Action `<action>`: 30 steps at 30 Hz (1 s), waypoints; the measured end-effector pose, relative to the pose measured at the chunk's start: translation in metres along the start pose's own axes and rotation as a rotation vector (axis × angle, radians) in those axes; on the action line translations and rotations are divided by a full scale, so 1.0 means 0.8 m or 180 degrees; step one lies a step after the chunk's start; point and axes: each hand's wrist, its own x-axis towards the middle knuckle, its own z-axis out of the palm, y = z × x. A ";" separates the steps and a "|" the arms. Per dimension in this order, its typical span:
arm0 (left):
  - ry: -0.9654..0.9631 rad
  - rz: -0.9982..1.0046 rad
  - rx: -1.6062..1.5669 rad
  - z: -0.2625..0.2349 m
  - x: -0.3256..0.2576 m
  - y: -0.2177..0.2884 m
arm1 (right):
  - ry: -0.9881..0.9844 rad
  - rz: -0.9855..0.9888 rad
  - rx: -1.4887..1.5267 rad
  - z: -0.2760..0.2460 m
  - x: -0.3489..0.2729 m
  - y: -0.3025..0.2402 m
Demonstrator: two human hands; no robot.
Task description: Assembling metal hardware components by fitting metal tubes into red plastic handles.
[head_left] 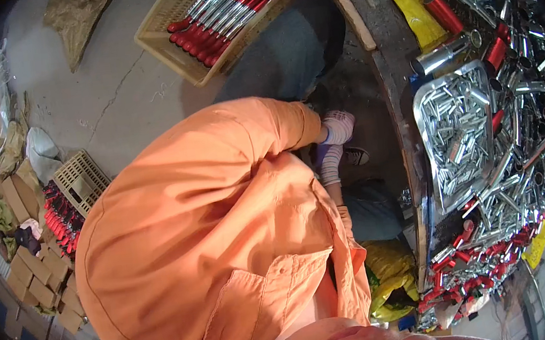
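Note:
Both my hands are close together beside the bench, in striped gloves below orange sleeves. My left hand (339, 127) is the upper one; its fingers look curled closed, and whatever they may hold does not show. Just below it is my right hand (330, 165), its fingers mostly hidden in shadow and behind the left wrist. A canvas-type shoe (357, 155) shows right beside them. My legs in blue jeans (282, 51) are spread on either side of the hands.
A tan plastic crate (201, 76) at the top holds several red-handled metal tools. To the right, the workbench (384, 83) carries a metal tray (426, 146) of small metal pins, plus chrome and red tubes. Cardboard pieces (32, 271) and another crate (83, 181) are at left.

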 end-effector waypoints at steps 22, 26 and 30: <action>0.0369 -0.1384 0.0680 -0.019 -0.035 0.004 | -0.0580 0.0298 0.0928 -0.051 -0.032 -0.119; -0.0390 0.0055 0.0295 -0.078 -0.041 0.037 | -0.0074 -0.0246 0.0719 -0.034 -0.037 -0.030; -0.1028 0.0718 -0.0017 -0.091 -0.016 0.028 | 0.0262 -0.0230 0.0525 -0.028 -0.059 -0.030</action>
